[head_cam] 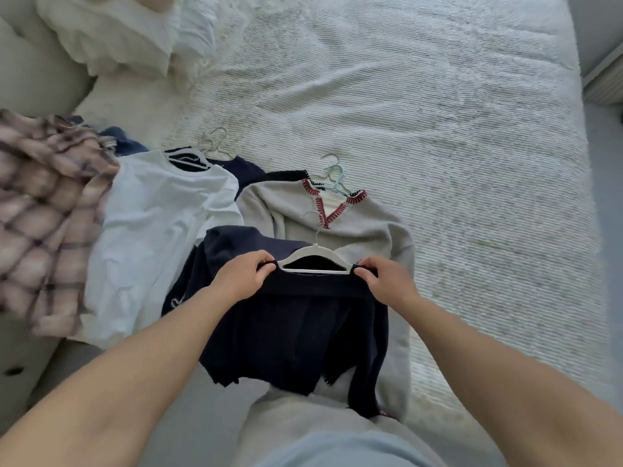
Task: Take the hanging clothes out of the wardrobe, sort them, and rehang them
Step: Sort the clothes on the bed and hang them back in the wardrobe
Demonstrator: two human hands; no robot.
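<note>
Navy sweater (296, 325) dark, rumpled, on white hanger (312, 256).

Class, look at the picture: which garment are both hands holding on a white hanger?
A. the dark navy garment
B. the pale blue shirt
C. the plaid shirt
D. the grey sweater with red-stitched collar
A: the left hand and right hand pinch the dark navy garment at the white hanger ends.
</note>
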